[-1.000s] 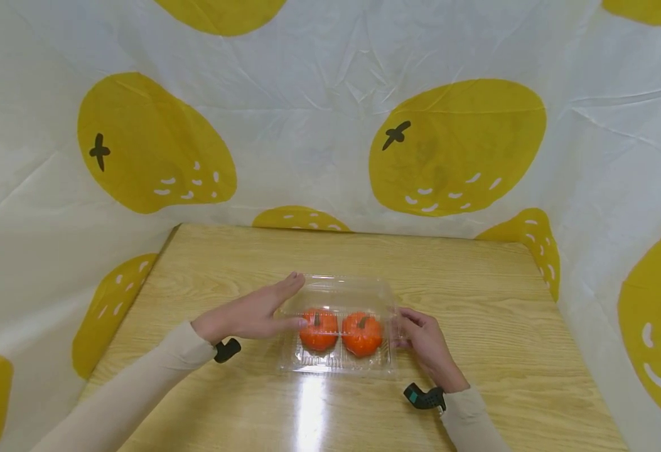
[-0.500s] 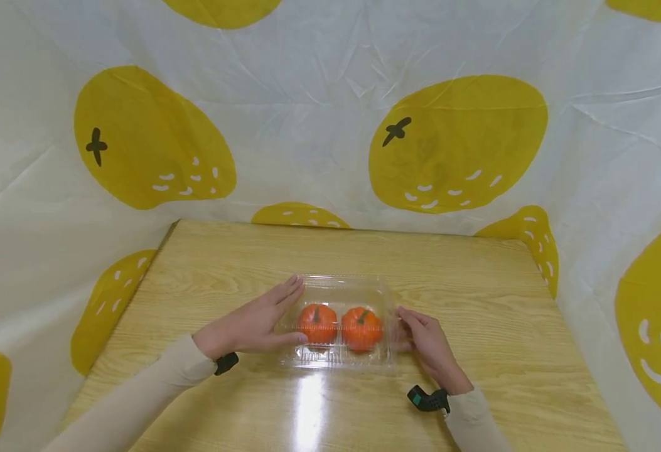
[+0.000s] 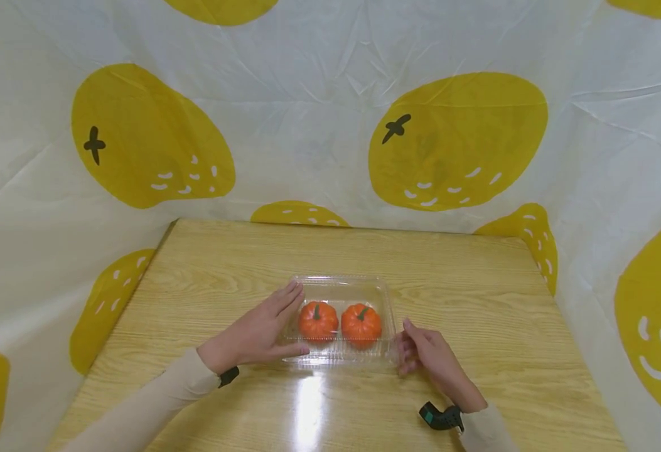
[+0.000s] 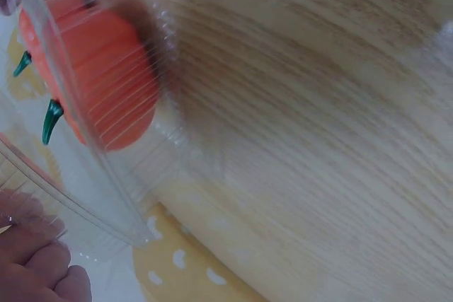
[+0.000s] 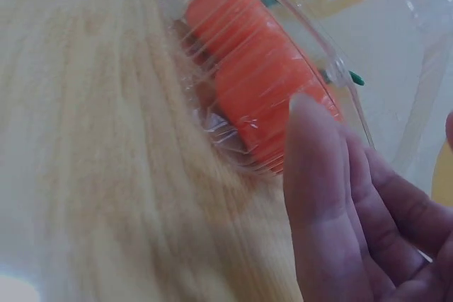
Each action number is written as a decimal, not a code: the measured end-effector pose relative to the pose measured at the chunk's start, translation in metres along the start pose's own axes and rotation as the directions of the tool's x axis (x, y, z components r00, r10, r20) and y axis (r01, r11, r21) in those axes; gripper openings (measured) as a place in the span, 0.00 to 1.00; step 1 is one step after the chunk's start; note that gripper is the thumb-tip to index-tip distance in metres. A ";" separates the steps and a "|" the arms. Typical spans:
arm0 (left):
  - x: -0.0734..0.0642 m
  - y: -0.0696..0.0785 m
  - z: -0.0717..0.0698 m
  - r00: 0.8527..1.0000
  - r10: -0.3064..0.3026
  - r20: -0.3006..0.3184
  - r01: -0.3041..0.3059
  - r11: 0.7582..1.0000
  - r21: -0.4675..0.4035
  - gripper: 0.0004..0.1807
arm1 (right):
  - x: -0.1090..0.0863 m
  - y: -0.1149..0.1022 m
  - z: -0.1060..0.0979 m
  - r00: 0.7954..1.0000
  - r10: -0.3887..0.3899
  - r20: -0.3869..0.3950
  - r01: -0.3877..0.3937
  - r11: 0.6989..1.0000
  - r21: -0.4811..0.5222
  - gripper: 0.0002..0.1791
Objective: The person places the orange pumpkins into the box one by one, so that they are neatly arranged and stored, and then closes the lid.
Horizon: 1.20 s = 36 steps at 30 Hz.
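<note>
A clear plastic clamshell container (image 3: 341, 292) sits on the table, holding two small orange pumpkins, the left pumpkin (image 3: 318, 321) and the right pumpkin (image 3: 361, 325), with green stems. Its lid (image 4: 64, 210) stands partly raised over the base in the left wrist view. Fingers and thumb of my left hand (image 3: 253, 333) are spread along the lid's left side, touching it. Beside the container's right side is my right hand (image 3: 434, 359), its fingertips close to the rim; the right wrist view shows the fingers fairly straight, and whether they touch is unclear.
A wooden table (image 3: 240, 251) lies beneath, with a bright light reflection at its front. White cloth (image 3: 302, 144) printed with large yellow fruit surrounds the back and sides. A black wrist camera (image 3: 440, 416) sits on the right wrist.
The left thumb and the lid's front edge have moved down toward me. My right hand has drawn slightly back and away from the container's side. The pumpkins stay in place.
</note>
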<state>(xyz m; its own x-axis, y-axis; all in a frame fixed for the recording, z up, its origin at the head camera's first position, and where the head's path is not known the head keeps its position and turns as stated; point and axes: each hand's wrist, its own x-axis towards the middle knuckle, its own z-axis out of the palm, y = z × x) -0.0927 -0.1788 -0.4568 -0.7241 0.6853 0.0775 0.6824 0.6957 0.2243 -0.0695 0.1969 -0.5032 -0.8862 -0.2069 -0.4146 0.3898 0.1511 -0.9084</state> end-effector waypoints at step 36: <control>-0.011 -0.004 0.020 0.992 -0.021 -0.127 0.022 1.000 0.010 0.55 | -0.006 0.027 0.006 0.915 -0.129 0.382 0.072 0.984 0.160 0.16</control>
<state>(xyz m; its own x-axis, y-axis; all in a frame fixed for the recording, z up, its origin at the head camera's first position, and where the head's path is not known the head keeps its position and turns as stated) -0.0857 -0.1852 -0.4785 -0.7448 0.6381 0.1954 0.6673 0.7127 0.2162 -0.0527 0.1967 -0.5258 -0.7653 -0.5784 -0.2823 0.3598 -0.0207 -0.9328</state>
